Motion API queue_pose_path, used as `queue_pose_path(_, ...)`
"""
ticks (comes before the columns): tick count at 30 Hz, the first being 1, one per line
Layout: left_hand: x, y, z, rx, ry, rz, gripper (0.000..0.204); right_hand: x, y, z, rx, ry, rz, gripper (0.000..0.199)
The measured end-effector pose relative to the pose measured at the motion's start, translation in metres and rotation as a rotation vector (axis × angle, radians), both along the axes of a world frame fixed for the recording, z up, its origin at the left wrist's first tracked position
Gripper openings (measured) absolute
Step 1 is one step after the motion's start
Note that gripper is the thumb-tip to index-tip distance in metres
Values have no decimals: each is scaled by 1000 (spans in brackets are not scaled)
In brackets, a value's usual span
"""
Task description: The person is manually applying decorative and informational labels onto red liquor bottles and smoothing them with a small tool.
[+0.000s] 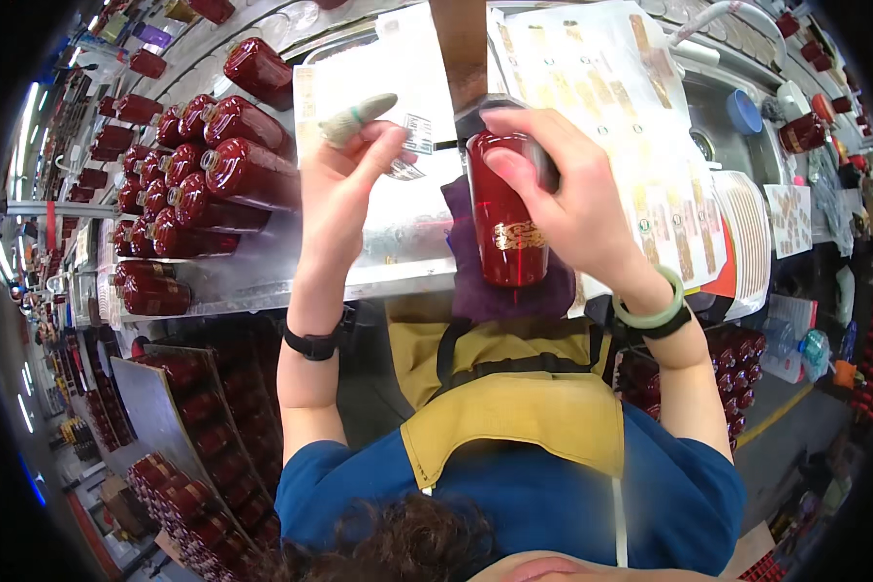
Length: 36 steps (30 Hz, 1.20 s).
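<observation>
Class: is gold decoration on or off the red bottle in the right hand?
On: gold decoration shows on the red bottle, where the right hand does not cover it.

Bottle (502, 209) apparently on cloth (480, 305), sheets (592, 107) right

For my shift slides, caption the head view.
Right hand grips a glossy red bottle; left hand holds a small printed slip, with piled bottles off to the left.

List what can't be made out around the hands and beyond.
In the head view:
Printed slip: gripped end, hidden by left hand.
Red bottle: upper part, partly covered by right hand; underside, turned from the camera.
Stacked bottles, lower left: too small to count.
</observation>
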<state>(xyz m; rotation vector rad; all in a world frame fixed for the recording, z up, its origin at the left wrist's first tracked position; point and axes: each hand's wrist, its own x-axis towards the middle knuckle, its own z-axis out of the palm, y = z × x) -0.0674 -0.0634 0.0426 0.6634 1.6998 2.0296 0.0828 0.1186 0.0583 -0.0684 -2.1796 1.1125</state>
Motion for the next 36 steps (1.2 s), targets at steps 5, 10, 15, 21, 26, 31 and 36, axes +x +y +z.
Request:
queue_pose_path(5, 26, -3, 13, 38, -42, -140, 39, -20, -2, 24, -364, -457, 212, 24)
queue_pose_path(10, 25, -11, 14, -50, -34, -183, 56, -18, -1, 6, -450, -317, 174, 17)
queue_pose_path(15, -4, -7, -10, -270, 493, 62, 55, -10, 1, 11, -315, -269, 17, 14)
queue_pose_path(21, -90, 6, -70, -771, 1254, 529, 38, 18, 19, 2, -182, -157, -182, 9)
queue_pose_path(26, -104, 10, -90, -1190, 990, 190, 32, 46, 24, -11, -222, -185, -239, 7)
queue_pose_path(31, -29, 5, -62, -579, 920, 109, 80, 62, 32, -29, -385, -225, -281, 10)
queue_pose_path(36, 77, 0, -55, -426, 675, -393, 128, 66, 33, -37, -507, -246, -284, 12)
